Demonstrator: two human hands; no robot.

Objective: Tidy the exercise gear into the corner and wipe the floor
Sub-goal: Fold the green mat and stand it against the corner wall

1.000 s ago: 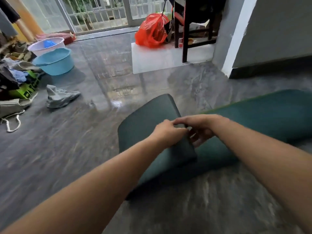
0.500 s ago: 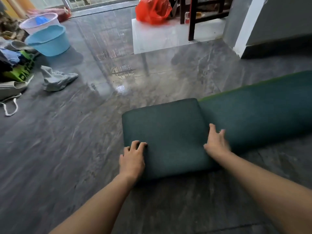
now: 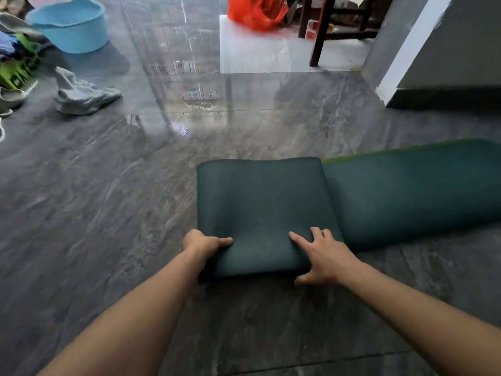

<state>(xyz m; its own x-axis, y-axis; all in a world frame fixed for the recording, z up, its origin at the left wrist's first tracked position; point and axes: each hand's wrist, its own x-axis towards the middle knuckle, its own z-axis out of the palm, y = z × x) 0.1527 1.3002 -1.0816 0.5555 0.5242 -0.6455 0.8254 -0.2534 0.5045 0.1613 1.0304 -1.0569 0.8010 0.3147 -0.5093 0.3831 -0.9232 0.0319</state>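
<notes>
A dark green exercise mat [image 3: 271, 207] lies on the grey marble floor, its left end folded over into a flat square; the rest stretches away to the right. My left hand [image 3: 202, 244] grips the near left corner of the fold, thumb on top and fingers tucked under. My right hand [image 3: 322, 253] grips the near right edge of the fold, fingers spread on top and thumb below the edge. A crumpled grey cloth [image 3: 81, 95] lies on the floor at far left.
A light blue basin [image 3: 70, 25] and a heap of clothes [image 3: 16, 58] sit at the far left. An orange plastic bag [image 3: 256, 12] and dark wooden chair legs [image 3: 318, 36] stand on a white step ahead. A white wall corner [image 3: 401, 58] juts in at right.
The folded end came down flat on the mat. Both hands slid apart and then back to its near edge, the left curling under the corner. The view tilted downward.
</notes>
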